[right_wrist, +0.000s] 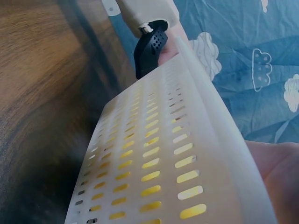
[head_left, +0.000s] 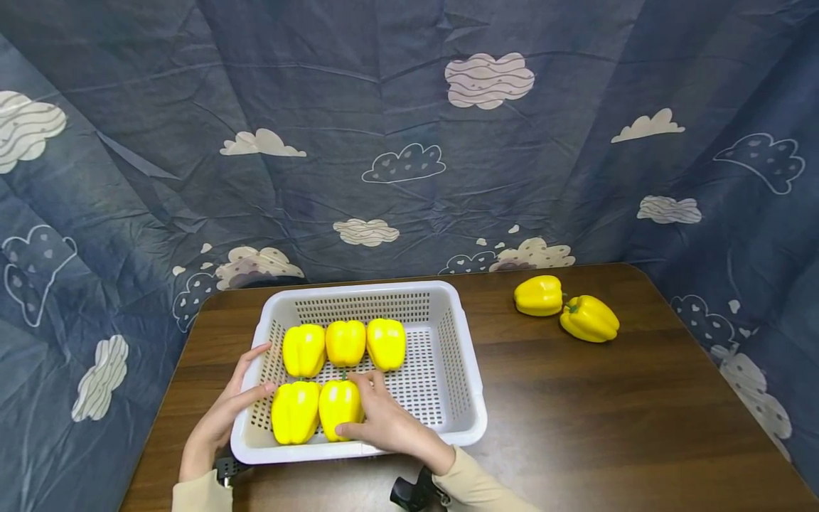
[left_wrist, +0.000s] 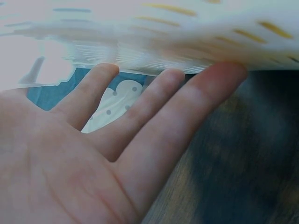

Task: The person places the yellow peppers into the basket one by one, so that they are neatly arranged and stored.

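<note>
A white perforated plastic basket (head_left: 419,286) with several yellow bell peppers in it stands on the table. Inside, near its front wall, my right hand (head_left: 395,424) grips one yellow bell pepper (head_left: 338,411), thumb at the near side and fingers by the stem end. Another bell pepper (head_left: 295,412) sits left of it, and a row of three lies behind. My left hand (head_left: 217,419) holds the basket's left side, thumb and a finger over the rim. In the left wrist view, the other fingers (left_wrist: 154,114) reach up against the basket's outside. The right wrist view shows mostly the basket's slotted wall (right_wrist: 145,140).
Two more yellow bell peppers (head_left: 538,296) (head_left: 589,318) lie together at the back right of the brown wooden table (head_left: 576,412). A blue curtain (head_left: 333,142) with cloud prints hangs behind the table and along both sides.
</note>
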The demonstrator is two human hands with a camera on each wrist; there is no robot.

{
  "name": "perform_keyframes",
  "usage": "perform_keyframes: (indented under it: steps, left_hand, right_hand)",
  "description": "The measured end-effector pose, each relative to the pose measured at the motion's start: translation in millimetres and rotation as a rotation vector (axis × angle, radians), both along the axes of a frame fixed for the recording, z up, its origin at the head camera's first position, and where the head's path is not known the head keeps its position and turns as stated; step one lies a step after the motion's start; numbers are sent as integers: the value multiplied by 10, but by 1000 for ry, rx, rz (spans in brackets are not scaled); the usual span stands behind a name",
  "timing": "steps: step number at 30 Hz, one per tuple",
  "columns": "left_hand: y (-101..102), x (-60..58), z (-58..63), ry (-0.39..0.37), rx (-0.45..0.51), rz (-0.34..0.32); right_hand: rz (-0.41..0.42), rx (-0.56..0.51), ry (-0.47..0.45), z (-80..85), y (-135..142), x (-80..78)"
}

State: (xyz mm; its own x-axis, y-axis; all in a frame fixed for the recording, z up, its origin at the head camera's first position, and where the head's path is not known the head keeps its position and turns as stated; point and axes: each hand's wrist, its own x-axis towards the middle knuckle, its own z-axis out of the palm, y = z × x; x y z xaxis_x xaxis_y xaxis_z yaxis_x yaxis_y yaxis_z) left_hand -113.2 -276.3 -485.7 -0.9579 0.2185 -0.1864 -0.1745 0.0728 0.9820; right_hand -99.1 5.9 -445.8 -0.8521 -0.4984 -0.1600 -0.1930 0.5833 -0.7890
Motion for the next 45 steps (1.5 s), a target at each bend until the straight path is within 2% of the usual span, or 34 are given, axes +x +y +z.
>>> perform_keyframes:
  steps: [16,23,31,37,45]
  left_hand:
    - [4,-3,3,-15,-9,10]
    - [6,-4,9,-22,-11,19]
    - [6,-5,5,-18,-3,9]
    - [0,-3,-3,-13,-1,10]
    - [0,-1,-5,-12,3,6]
  right_hand:
    - [28,-59,44,38,144,-11]
    - [43,-152,44,100,294,-16]
    - [10,-294,19,143,536,-46]
    - [-18,-349,-21,172,719,-74]
    - [-63,-405,16,202,920,-109]
